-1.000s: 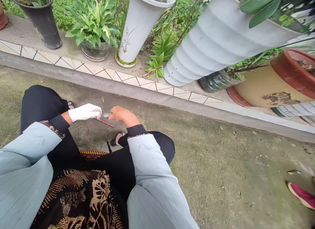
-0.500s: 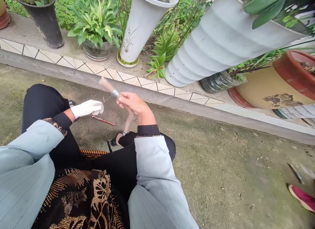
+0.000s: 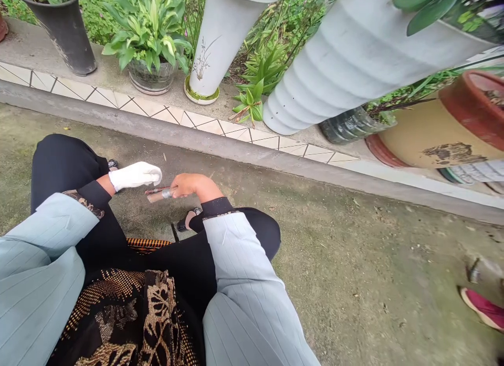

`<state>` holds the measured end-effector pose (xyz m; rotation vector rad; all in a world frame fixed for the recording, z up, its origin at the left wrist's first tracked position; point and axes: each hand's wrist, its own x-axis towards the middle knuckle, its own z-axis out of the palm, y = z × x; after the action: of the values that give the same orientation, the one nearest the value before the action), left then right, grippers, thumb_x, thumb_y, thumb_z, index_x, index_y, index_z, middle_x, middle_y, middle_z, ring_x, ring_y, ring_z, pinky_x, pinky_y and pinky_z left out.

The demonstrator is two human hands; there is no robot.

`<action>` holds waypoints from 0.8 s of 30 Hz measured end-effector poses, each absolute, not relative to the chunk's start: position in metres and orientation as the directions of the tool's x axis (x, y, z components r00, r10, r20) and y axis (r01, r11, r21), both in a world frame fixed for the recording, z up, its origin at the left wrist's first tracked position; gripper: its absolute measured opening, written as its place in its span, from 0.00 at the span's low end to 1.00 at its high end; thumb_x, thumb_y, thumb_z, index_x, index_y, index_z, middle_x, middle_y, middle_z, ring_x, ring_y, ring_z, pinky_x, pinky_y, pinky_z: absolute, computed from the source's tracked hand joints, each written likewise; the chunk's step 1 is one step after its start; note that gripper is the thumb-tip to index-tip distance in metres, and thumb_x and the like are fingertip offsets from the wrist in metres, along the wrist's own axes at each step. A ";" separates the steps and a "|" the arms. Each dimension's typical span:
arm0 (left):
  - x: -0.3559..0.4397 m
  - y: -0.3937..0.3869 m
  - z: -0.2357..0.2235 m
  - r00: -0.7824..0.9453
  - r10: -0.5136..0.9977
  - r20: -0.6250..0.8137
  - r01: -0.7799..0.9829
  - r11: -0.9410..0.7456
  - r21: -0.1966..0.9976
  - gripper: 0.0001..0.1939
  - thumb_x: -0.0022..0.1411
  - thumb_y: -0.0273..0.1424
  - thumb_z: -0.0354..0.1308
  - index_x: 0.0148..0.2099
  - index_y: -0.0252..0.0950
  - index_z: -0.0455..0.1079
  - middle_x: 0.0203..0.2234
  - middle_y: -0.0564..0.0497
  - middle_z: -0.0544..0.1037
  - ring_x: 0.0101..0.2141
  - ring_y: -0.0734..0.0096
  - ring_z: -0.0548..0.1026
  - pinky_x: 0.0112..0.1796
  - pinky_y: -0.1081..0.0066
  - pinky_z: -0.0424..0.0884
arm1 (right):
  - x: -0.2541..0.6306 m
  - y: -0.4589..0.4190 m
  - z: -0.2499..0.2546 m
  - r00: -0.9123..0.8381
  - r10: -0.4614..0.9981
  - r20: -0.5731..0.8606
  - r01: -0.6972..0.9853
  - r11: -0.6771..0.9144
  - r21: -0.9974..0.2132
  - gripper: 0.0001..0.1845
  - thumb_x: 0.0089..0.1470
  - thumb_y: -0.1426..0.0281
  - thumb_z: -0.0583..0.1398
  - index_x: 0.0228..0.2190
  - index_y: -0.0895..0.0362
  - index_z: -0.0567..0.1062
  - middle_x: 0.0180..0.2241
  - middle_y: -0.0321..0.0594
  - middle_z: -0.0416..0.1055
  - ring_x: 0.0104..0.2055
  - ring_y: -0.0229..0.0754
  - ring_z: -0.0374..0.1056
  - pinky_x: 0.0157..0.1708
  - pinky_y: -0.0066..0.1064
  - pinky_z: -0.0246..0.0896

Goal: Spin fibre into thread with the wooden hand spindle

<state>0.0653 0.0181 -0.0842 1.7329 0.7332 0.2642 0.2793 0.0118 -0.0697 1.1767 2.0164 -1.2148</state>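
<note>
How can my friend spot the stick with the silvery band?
Find the long ledge with potted plants, then look below it for the bare right hand. The stick pokes out toward the white-gloved left hand. Its silvery band and paler colour distinguish it from the reddish stick alongside.

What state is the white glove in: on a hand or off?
On. The white glove covers the left hand to the wrist; the right hand is bare.

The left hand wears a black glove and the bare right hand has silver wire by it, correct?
Not quite: the glove on the left hand is white, not black, as the head view shows. The bare right hand does have silver wire by it.
</note>
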 end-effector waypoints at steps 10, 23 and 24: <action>0.065 0.028 -0.114 0.702 0.668 -0.246 0.318 0.015 0.948 0.18 0.62 0.43 0.54 0.34 0.31 0.70 0.21 0.52 0.69 0.20 0.79 0.63 0.21 0.79 0.60 | 0.302 0.007 -0.029 -0.796 0.450 -0.405 0.457 0.008 -0.889 0.10 0.49 0.66 0.60 0.32 0.60 0.75 0.24 0.32 0.69 0.24 0.31 0.63 0.25 0.23 0.58; 0.072 0.019 -0.095 0.874 0.418 -0.249 0.231 0.095 0.968 0.20 0.62 0.45 0.56 0.35 0.31 0.73 0.23 0.48 0.73 0.20 0.78 0.64 0.22 0.77 0.62 | 0.301 0.024 -0.064 -0.095 0.973 -0.210 0.860 -0.026 -0.510 0.15 0.55 0.61 0.58 0.40 0.56 0.75 0.35 0.43 0.75 0.36 0.43 0.69 0.36 0.30 0.60; 0.072 0.019 -0.093 0.870 0.432 -0.239 0.237 0.059 0.970 0.19 0.61 0.44 0.56 0.34 0.31 0.74 0.23 0.49 0.73 0.20 0.78 0.65 0.23 0.77 0.62 | 0.298 0.022 -0.067 -0.103 0.971 -0.216 0.909 0.003 -0.418 0.15 0.56 0.60 0.58 0.41 0.56 0.75 0.37 0.45 0.75 0.39 0.45 0.70 0.37 0.32 0.60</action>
<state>0.0716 0.0186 -0.0931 1.5289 0.5494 0.1592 0.2984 0.0217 -0.0673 2.1876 2.3149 -0.7650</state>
